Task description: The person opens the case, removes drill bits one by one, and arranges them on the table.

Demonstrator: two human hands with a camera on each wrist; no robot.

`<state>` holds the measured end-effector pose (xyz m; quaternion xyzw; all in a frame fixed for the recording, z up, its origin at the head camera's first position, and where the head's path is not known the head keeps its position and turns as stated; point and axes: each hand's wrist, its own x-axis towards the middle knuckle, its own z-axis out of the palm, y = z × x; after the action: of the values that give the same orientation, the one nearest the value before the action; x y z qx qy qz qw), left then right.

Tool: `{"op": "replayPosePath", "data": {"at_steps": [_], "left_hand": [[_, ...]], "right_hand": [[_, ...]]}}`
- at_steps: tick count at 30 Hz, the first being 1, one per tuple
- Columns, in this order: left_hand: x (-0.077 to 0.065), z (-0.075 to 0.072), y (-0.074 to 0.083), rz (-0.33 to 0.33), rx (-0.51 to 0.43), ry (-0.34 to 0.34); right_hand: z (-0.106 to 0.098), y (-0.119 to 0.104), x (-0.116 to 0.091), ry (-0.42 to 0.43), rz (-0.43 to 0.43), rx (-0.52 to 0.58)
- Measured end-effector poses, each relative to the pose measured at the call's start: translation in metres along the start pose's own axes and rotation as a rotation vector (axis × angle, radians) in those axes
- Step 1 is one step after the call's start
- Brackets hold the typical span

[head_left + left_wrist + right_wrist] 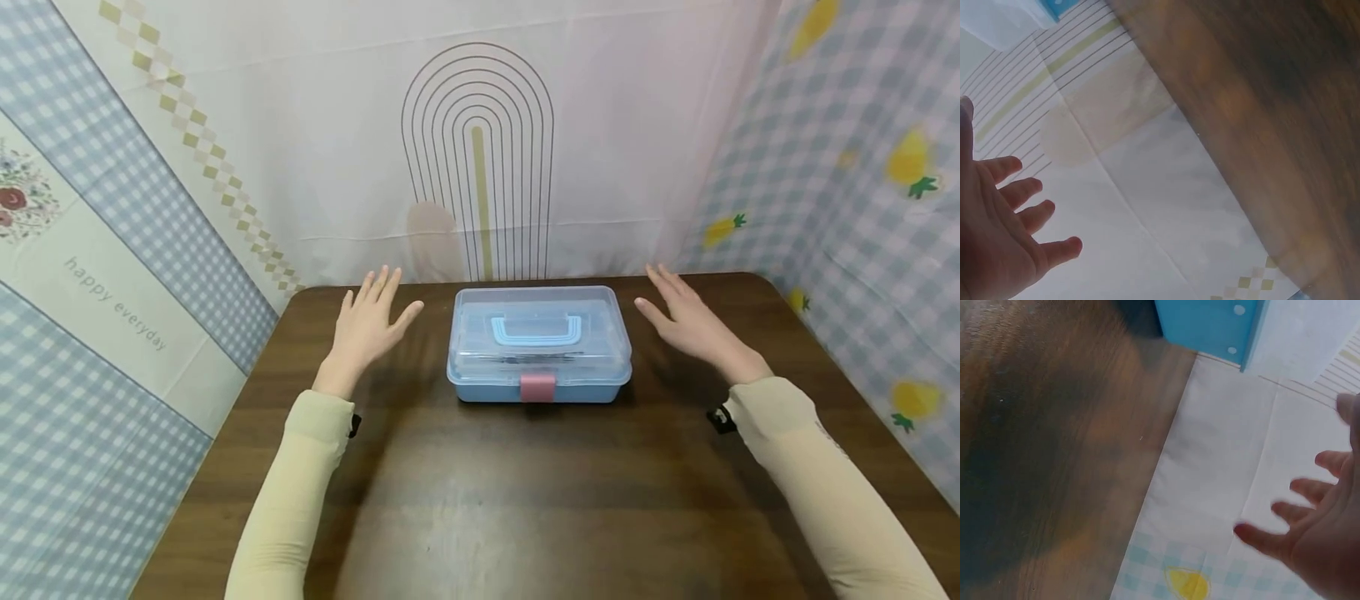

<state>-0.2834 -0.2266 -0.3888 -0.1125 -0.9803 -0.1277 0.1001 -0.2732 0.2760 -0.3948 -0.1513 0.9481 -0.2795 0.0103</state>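
A plastic storage box (480, 392) with a light blue base stands near the back of the table. Its clear lid is down, with a blue carrying handle (537, 340) on top and a pink latch (537, 387) at the front. Some dark, thin contents show faintly through the lid. To the left of the box my left hand (366, 329) hovers, fingers spread and touching nothing. My right hand (693, 321) is raised on the other side, fingers extended, also apart from the box. In the right wrist view the box's blue side (1204, 322) appears at the top.
The brown wooden table (510, 483) meets a white curtain (337, 125) with arch lines at its back edge. Checked cloth with yellow fruit prints (862, 250) hangs on the right. Blue checked cloth (90, 442) borders the left.
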Motion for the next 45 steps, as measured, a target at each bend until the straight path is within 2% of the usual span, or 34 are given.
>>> {"op": "replayPosePath", "data": {"at_steps": [4, 9, 14, 19, 24, 29, 36, 45], "left_hand": [[-0.005, -0.002, 0.002, 0.023, -0.059, -0.018], [-0.012, -0.002, 0.009, 0.075, -0.137, 0.008], [-0.021, 0.007, 0.024, 0.145, -0.208, 0.023], [-0.03, 0.024, 0.043, 0.239, -0.254, -0.013], [-0.04, 0.031, 0.058, 0.306, -0.326, -0.08], [-0.042, 0.032, 0.064, 0.288, -0.374, -0.128], [-0.038, 0.036, 0.064, 0.247, -0.437, -0.12], [-0.042, 0.037, 0.057, 0.216, -0.45, -0.112]], "right_hand": [[0.001, -0.007, -0.012, -0.045, -0.015, 0.05], [0.009, -0.018, -0.021, -0.074, -0.065, 0.048], [0.021, -0.023, -0.029, -0.093, -0.097, 0.053], [0.035, -0.02, -0.039, -0.123, -0.083, 0.069], [0.042, -0.019, -0.039, -0.104, -0.087, 0.083], [0.041, -0.019, -0.036, -0.092, -0.081, 0.104], [0.038, -0.017, -0.024, -0.107, -0.103, 0.175], [0.041, -0.02, -0.017, -0.131, -0.101, 0.185]]}}
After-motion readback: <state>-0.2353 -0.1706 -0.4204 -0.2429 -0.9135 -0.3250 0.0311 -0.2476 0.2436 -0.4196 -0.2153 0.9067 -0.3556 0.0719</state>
